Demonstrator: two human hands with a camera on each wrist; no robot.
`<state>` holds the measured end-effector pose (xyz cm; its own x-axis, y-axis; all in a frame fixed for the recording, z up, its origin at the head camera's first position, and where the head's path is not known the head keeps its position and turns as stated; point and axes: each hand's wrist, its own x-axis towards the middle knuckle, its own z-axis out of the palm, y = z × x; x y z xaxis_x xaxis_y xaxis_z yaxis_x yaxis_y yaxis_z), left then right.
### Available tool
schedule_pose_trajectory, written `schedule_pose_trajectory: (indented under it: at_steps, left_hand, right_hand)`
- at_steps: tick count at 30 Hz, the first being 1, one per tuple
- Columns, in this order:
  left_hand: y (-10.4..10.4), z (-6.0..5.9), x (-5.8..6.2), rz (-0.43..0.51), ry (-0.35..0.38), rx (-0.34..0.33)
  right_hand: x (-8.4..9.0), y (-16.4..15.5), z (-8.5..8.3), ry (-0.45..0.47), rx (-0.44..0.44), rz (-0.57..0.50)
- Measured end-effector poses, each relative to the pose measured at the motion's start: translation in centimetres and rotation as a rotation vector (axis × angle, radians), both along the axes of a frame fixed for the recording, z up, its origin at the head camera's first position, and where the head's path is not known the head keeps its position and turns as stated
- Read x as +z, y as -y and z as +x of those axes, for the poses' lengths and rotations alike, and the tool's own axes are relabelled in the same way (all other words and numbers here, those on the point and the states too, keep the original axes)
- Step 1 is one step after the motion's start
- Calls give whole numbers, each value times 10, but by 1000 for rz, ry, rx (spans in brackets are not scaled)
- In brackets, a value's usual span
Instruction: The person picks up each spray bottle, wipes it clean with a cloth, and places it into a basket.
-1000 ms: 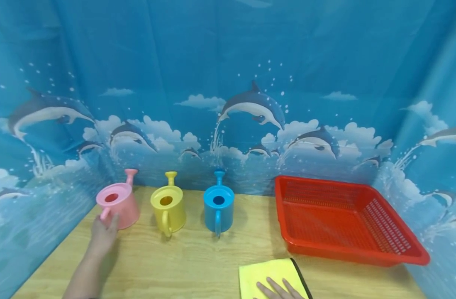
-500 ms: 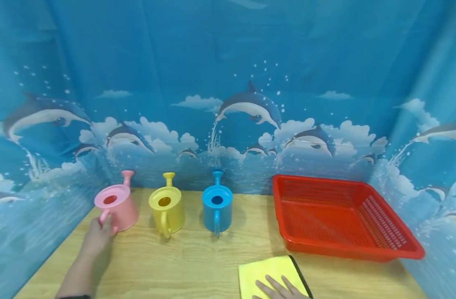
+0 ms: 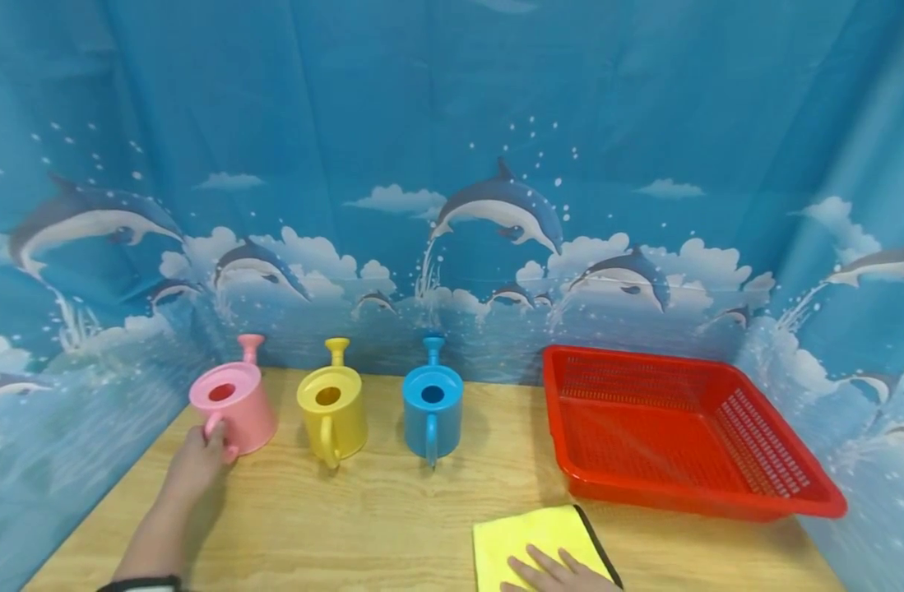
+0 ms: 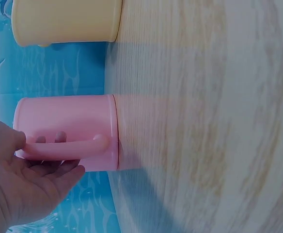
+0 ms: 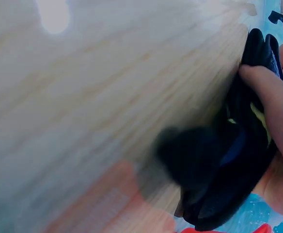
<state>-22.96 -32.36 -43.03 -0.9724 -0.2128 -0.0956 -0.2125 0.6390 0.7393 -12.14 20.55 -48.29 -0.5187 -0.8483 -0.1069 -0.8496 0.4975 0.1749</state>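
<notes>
My left hand (image 3: 192,469) holds the handle of a pink watering can (image 3: 248,415), which stands upright at the left. In the left wrist view the thumb lies at the handle's upper end, and fingers (image 4: 59,167) pass behind the handle. A yellow watering can (image 3: 348,419) stands just right of it, then a blue watering can (image 3: 447,419). All three spouts point to the back. At the front, my right hand (image 3: 555,575) rests on a folded yellow cloth (image 3: 514,534) with spread, straight fingers. The right wrist view shows the cloth's dark edging (image 5: 233,170) beside the thumb.
A red perforated plastic basket (image 3: 681,493) sits at the right of the wooden table (image 3: 348,526). Blue dolphin-print curtain (image 3: 392,247) encloses the back and both sides, close behind the spouts.
My left hand has shifted slightly on the pink can, its thumb and fingers closing in at the handle. My right hand stays on the cloth. The cans and basket stand where they were.
</notes>
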Motion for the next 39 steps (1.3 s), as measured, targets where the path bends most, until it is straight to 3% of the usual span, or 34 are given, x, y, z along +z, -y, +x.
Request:
schedule_pose_trajectory:
  at_steps: [9, 15, 18, 24, 28, 33, 36, 39]
  left_hand:
    - [-1, -4, 0, -9, -46, -17]
    - [-3, -2, 0, 25, -60, -1]
    - [-5, 0, 0, 27, -74, 19]
    - [-6, 1, 1, 25, -136, 83]
    - [-7, 2, 1, 13, -205, 159]
    - [-10, 5, 2, 34, -269, 242]
    - [-13, 9, 4, 92, -272, 295]
    - [-17, 14, 8, 162, -286, 348]
  right_hand:
    - [15, -1, -6, 168, 25, -48]
    - [17, -3, -6, 34, 82, -240]
    - [17, -3, -5, 23, 73, -308]
    - [25, -3, -5, 190, -24, -376]
    - [33, -5, -10, 298, -81, -389]
    - [46, -9, -17, 433, -281, -371]
    - [52, -9, -18, 473, -391, -387]
    - [58, -11, -19, 442, -426, -417]
